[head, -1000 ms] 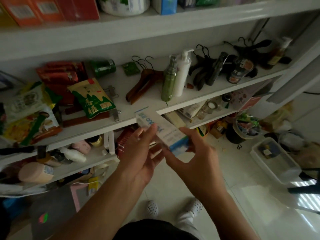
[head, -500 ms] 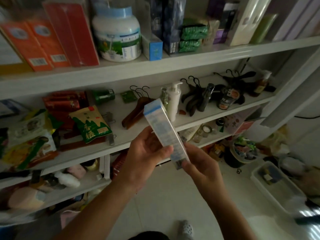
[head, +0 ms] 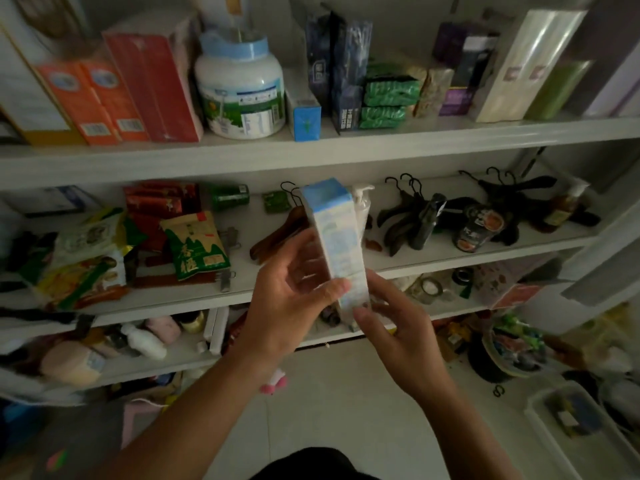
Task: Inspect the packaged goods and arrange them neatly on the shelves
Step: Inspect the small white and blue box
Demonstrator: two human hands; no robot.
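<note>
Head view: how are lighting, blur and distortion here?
Head view: dim and underexposed; the white shelf boards bow from wide-angle distortion; the print on the tall pale blue and white cardboard carton, gripped by the left hand and right hand, is too soft to read; lower-left corner murky.

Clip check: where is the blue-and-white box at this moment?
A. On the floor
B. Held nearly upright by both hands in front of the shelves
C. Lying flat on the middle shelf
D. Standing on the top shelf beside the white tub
B: the box stands nearly upright in the air, with the left hand gripping its lower part and the right hand holding its bottom end.
</note>
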